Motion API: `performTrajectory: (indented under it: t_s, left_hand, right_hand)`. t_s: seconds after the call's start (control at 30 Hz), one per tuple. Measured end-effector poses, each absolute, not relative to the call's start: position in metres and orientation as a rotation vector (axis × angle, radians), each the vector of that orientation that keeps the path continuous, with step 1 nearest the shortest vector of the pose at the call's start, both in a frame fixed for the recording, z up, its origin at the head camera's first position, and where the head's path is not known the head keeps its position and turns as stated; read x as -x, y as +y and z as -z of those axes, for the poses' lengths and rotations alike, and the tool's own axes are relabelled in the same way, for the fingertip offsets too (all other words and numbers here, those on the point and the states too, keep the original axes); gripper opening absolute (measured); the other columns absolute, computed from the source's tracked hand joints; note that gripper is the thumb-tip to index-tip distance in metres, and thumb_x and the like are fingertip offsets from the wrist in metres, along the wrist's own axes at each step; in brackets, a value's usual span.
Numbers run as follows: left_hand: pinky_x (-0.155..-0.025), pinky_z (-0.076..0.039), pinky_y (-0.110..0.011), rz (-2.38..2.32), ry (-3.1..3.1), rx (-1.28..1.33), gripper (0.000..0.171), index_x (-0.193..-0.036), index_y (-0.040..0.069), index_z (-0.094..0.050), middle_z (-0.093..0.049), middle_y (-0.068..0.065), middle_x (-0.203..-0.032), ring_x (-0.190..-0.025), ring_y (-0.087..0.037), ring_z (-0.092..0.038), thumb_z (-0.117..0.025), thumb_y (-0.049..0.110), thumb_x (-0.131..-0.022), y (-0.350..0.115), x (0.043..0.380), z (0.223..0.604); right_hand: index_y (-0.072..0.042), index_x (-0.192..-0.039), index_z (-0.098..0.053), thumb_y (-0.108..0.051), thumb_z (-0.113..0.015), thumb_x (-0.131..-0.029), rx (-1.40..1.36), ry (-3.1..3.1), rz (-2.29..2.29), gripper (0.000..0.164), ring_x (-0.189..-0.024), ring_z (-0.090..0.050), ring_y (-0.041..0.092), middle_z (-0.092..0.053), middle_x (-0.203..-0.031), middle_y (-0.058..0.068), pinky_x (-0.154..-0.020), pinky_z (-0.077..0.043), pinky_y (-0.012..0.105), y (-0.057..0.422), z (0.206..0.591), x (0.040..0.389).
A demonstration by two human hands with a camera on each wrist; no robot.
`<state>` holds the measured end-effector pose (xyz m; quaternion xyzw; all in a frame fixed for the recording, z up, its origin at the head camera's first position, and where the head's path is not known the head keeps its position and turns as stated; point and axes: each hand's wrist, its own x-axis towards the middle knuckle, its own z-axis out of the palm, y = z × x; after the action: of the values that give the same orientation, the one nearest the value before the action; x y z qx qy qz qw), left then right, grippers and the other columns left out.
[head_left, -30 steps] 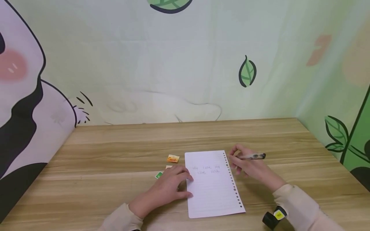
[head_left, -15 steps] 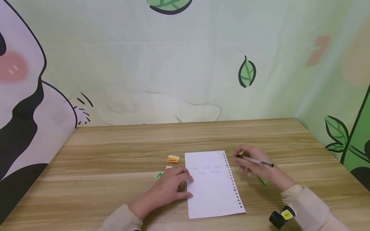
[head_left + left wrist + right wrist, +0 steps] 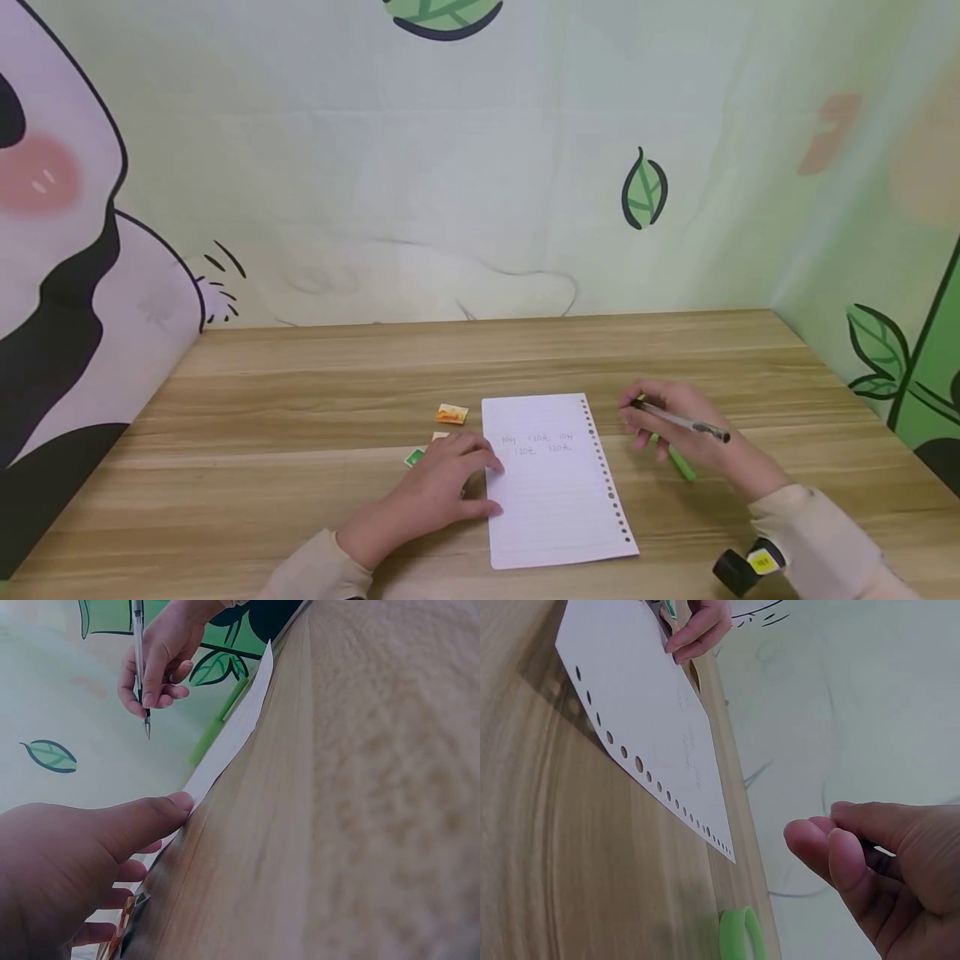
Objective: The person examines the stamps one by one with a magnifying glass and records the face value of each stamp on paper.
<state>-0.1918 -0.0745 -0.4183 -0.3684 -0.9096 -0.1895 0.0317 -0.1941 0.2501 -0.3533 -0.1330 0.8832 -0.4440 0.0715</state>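
Observation:
In the head view, a white lined sheet [image 3: 558, 508] with a punched right edge lies on the table, handwriting across its upper part. My left hand [image 3: 431, 483] rests at its left edge, thumb and fingertips touching the paper. Just right of the sheet, my right hand [image 3: 678, 421] pinches a clear-barrelled pen [image 3: 686, 422]. The left wrist view shows that pen [image 3: 138, 652] with its nib downward, apart from the paper. Small stamp-like pieces, one orange [image 3: 452, 414] and one green [image 3: 414, 457], lie beside my left hand, which partly hides others.
Partly under my right hand lies a green object with a straight handle [image 3: 682, 464]; the right wrist view shows its green ring-shaped rim [image 3: 739, 934]. A wall with printed leaves [image 3: 643, 194] and a panda stands behind the wooden table [image 3: 300, 392].
My right hand has moved right, away from the sheet's punched edge, carrying the pen. The green handle beneath it has come into sight. My left hand stays on the paper.

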Motion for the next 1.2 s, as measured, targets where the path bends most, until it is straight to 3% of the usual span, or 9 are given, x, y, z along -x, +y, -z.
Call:
performTrajectory:
  t_s: [0.27,0.47,0.8,1.07,1.2]
  left_hand:
    - [-0.096,-0.043,-0.04,0.588,-2.793,1.144,0.035,-0.105,0.019,-0.066,-0.06,0.003,-0.114,-0.112,-0.015,-0.053,-0.078,0.037,-0.078,-0.075,0.192,0.419]
    - [-0.095,-0.043,-0.039,0.592,-2.773,1.152,0.035,-0.105,0.019,-0.066,-0.06,0.003,-0.113,-0.111,-0.014,-0.053,-0.078,0.037,-0.077,-0.075,0.192,0.419]
    - [-0.099,-0.042,-0.041,0.6,-2.79,1.138,0.035,-0.105,0.019,-0.066,-0.059,0.004,-0.113,-0.114,-0.015,-0.052,-0.079,0.036,-0.077,-0.075,0.192,0.42]
    - [-0.099,-0.042,-0.041,0.598,-2.787,1.134,0.036,-0.105,0.019,-0.066,-0.06,0.004,-0.113,-0.115,-0.016,-0.052,-0.079,0.037,-0.077,-0.076,0.192,0.42]
    - [-0.099,-0.042,-0.041,0.599,-2.785,1.136,0.035,-0.105,0.019,-0.066,-0.06,0.004,-0.113,-0.114,-0.015,-0.052,-0.079,0.036,-0.077,-0.076,0.191,0.42]
  right_hand:
    - [0.008,-0.11,-0.058,0.004,-0.06,-0.088,0.473,2.738,1.249,0.022,-0.06,-0.06,0.018,-0.063,-0.08,0.011,-0.051,-0.054,0.03,0.256,0.352,0.197]
    - [0.012,-0.115,-0.054,0.005,-0.059,-0.088,0.51,2.667,1.315,0.028,-0.07,-0.065,0.022,-0.062,-0.084,0.013,-0.055,-0.056,0.028,0.26,0.349,0.197]
    - [0.012,-0.114,-0.054,0.005,-0.039,-0.095,0.536,2.672,1.406,0.026,-0.068,-0.063,0.015,-0.064,-0.079,0.014,-0.056,-0.056,0.03,0.262,0.346,0.196]
    - [0.006,-0.107,-0.056,-0.004,-0.057,-0.094,0.517,2.702,1.421,0.017,-0.063,-0.061,0.017,-0.059,-0.076,0.013,-0.052,-0.055,0.029,0.259,0.345,0.196]
    - [0.005,-0.109,-0.054,-0.001,-0.057,-0.093,0.48,2.709,1.402,0.017,-0.062,-0.063,0.019,-0.056,-0.082,0.014,-0.05,-0.055,0.029,0.258,0.345,0.196]
